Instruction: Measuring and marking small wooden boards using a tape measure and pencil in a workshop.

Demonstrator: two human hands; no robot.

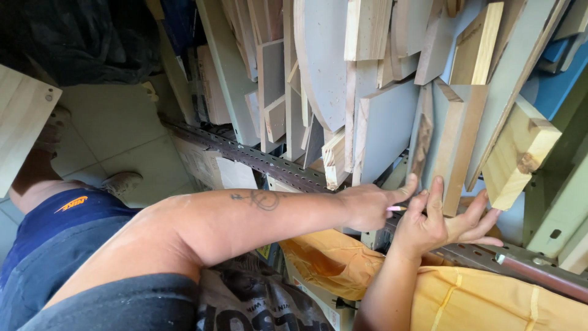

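The left hand (367, 205) is curled shut around a slim pink pencil (395, 209), its forefinger stretched out toward the lower edge of a tan wooden board (456, 147) that stands on end in the rack. The right hand (444, 224) is open and holds nothing, fingers spread and resting against the foot of that same board, just beside the pencil tip. The board leans among many other offcuts, grey panels (386, 129) and pale planks, all stacked upright on a perforated metal rail (269, 162) of the shelf. Below the arms lie orange sacks (490, 300) and a printed bag (257, 303). It looks like the sorting-through stage: the hands are singling out one piece from the stack. Going further would call for a firm grip on the board's edge and care that the neighbouring offcuts, leaning loosely, do not tip or slide off the rail.
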